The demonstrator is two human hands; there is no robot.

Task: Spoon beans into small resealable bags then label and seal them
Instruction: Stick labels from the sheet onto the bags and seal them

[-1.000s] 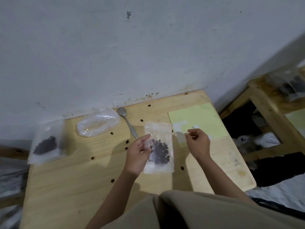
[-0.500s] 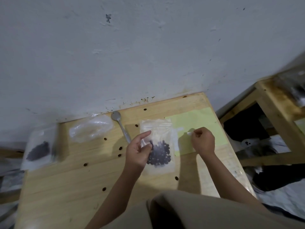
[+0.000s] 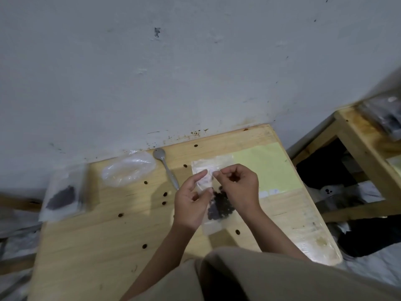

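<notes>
Both hands at a bean bag mid-bench

Left hand [image 3: 192, 204] grips the clear bag of beans [image 3: 213, 195] by its left edge; right hand [image 3: 237, 187] pinches a small white label [image 3: 214, 173] over the bag's far end, fingers curled

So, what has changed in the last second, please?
The right hand moved left from the yellow sheet to the bean bag, pinching a small label. The left hand still holds the bag. The spoon stayed put.

dim, soft-focus, blurred and warped at edges
</notes>
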